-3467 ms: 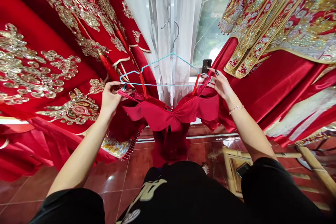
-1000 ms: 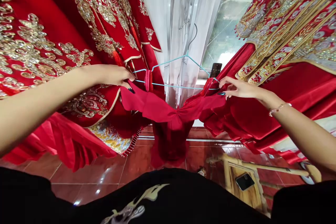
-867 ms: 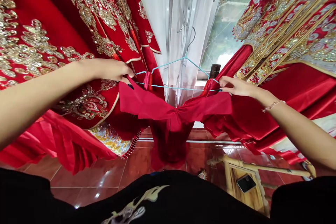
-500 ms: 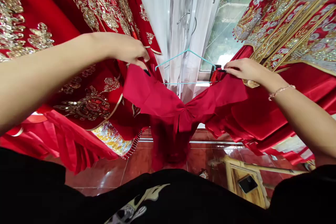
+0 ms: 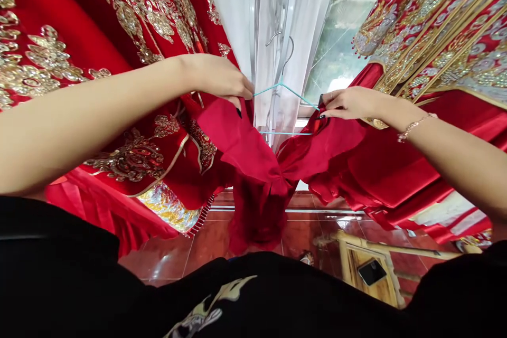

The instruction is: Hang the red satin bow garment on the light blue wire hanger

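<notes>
A plain red dress (image 5: 257, 169) hangs from a light blue wire hanger (image 5: 291, 92) in front of a white curtain. My left hand (image 5: 219, 79) is closed, pinching the dress's left shoulder at the hanger's left end. My right hand (image 5: 348, 103) is closed too, pinching the right strap at the hanger's right end. The dress sags in a V between my hands and drops to the floor. The hanger's metal hook (image 5: 284, 47) points up against the curtain.
Red garments with gold embroidery hang on the left (image 5: 99, 63) and right (image 5: 431, 37). A window (image 5: 344, 26) is behind the curtain. A bamboo chair (image 5: 368, 269) with a phone on it stands on the red tiled floor (image 5: 174, 253).
Both hands have moved inward along the hanger, bunching the dress's top toward the middle. My left hand has slid furthest, from the hanger's left tip to near its centre.
</notes>
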Available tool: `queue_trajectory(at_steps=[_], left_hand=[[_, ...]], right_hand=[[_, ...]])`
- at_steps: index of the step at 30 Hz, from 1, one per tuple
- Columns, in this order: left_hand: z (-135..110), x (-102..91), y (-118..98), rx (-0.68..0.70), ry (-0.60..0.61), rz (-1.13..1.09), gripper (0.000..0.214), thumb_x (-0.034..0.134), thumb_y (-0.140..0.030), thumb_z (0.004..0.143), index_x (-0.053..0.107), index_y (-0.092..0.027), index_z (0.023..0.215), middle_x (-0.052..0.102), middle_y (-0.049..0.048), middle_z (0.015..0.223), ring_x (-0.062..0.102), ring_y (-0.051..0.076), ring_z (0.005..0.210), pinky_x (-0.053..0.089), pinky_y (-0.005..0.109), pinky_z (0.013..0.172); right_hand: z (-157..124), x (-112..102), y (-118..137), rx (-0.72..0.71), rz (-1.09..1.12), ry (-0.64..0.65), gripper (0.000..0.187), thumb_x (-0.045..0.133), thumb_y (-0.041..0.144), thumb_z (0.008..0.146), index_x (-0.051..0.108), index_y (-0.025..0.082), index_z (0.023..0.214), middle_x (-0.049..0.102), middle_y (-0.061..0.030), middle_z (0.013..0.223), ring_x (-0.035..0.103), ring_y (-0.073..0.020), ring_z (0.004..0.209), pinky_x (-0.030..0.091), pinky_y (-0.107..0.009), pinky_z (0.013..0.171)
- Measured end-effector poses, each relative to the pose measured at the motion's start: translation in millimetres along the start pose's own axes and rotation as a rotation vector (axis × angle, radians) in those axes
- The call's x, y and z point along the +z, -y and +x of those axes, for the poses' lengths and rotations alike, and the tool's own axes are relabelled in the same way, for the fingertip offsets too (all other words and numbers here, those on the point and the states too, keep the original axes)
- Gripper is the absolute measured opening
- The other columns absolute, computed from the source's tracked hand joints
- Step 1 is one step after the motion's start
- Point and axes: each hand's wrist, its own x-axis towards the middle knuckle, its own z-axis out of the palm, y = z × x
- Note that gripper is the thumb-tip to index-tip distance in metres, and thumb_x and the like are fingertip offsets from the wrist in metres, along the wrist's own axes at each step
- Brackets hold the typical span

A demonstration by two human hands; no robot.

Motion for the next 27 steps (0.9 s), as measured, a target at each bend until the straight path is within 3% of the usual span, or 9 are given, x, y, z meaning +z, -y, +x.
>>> queue_trajectory(at_steps=[4,5,7,11,13,16,21,24,27], left_hand=[[12.3,-24.5,-30.2,0.147,0.589,0.329,0.03,0.069,-0.031,0.092,0.056,-0.022,0.067,0.063,-0.0002,0.083,0.068,0.02,0.109,0.049,0.036,0.107],[12.7,-31.9,-34.2,0.208,0.66,0.455,0.031,0.073,-0.032,0.089,0.055,-0.022,0.066,0.062,-0.0001,0.084,0.068,0.022,0.109,0.046,0.039,0.11],[10.5,-41.4,-38.6,0.338,0.683,0.669,0.031,0.074,-0.039,0.088,0.056,-0.022,0.068,0.063,0.0009,0.088,0.066,0.024,0.105,0.045,0.044,0.11],[3.9,-25.8,-43.2,0.57,0.602,0.816,0.03,0.06,-0.049,0.095,0.06,-0.023,0.079,0.064,0.0042,0.088,0.061,0.024,0.086,0.051,0.041,0.09],[-0.1,-5.7,-42.6,0.622,0.575,0.773,0.028,0.056,-0.045,0.096,0.061,-0.022,0.082,0.065,0.0059,0.09,0.06,0.024,0.083,0.05,0.04,0.082],[-11.8,22.0,-31.0,0.567,0.433,0.626,0.023,0.05,-0.039,0.098,0.062,-0.021,0.091,0.066,0.0094,0.11,0.061,0.024,0.093,0.05,0.039,0.083],[-44.5,48.2,-9.9,0.375,0.13,0.361,0.033,0.051,-0.029,0.088,0.06,-0.021,0.119,0.053,0.0143,0.137,0.061,0.031,0.116,0.052,0.044,0.087],[-62.0,66.1,-18.4,0.205,-0.011,0.317,0.058,0.051,-0.024,0.082,0.046,-0.025,0.14,0.051,0.0122,0.142,0.047,0.033,0.136,0.047,0.052,0.102],[-71.6,87.2,-27.2,0.034,-0.156,0.306,0.076,0.05,-0.023,0.078,0.032,-0.032,0.152,0.054,0.008,0.142,0.028,0.03,0.149,0.031,0.064,0.116]], right_hand=[[9.2,-19.2,7.2,0.092,-0.034,-0.147,0.059,0.043,0.068,0.097,0.065,0.02,0.069,0.065,-0.0041,0.078,0.063,-0.0162,0.078,0.048,-0.037,0.079],[10.0,-23.1,9.3,0.12,-0.056,-0.18,0.06,0.042,0.065,0.099,0.06,0.019,0.065,0.064,-0.0051,0.077,0.062,-0.0162,0.079,0.046,-0.037,0.08],[14.2,-28.2,17.5,0.175,-0.102,-0.247,0.056,0.041,0.055,0.101,0.05,0.02,0.059,0.062,-0.0067,0.074,0.061,-0.0163,0.079,0.043,-0.038,0.079],[40.0,-21.4,54.5,0.256,-0.146,-0.345,0.04,0.052,0.031,0.093,0.034,0.024,0.059,0.06,-0.0061,0.073,0.057,-0.0179,0.075,0.04,-0.037,0.073],[53.6,-9.1,75.8,0.26,-0.156,-0.353,0.028,0.051,0.023,0.088,0.038,0.024,0.064,0.061,-0.0068,0.079,0.057,-0.0203,0.078,0.04,-0.036,0.073],[61.2,13.2,93.3,0.267,-0.159,-0.358,0.003,0.052,0.021,0.084,0.052,0.023,0.083,0.064,-0.0087,0.089,0.059,-0.0243,0.087,0.043,-0.036,0.074],[55.8,35.9,92.1,0.36,-0.081,-0.418,0.031,0.053,0.024,0.086,0.054,0.023,0.117,0.064,-0.0101,0.1,0.058,-0.0293,0.099,0.048,-0.041,0.083],[58.0,41.8,103.3,0.46,-0.083,-0.463,0.044,0.049,0.019,0.087,0.05,0.027,0.13,0.062,-0.0107,0.112,0.056,-0.0298,0.105,0.048,-0.043,0.089],[63.9,55.2,122.6,0.641,-0.145,-0.593,0.059,0.046,0.011,0.082,0.046,0.027,0.139,0.054,-0.0153,0.133,0.051,-0.0301,0.116,0.046,-0.045,0.093]])
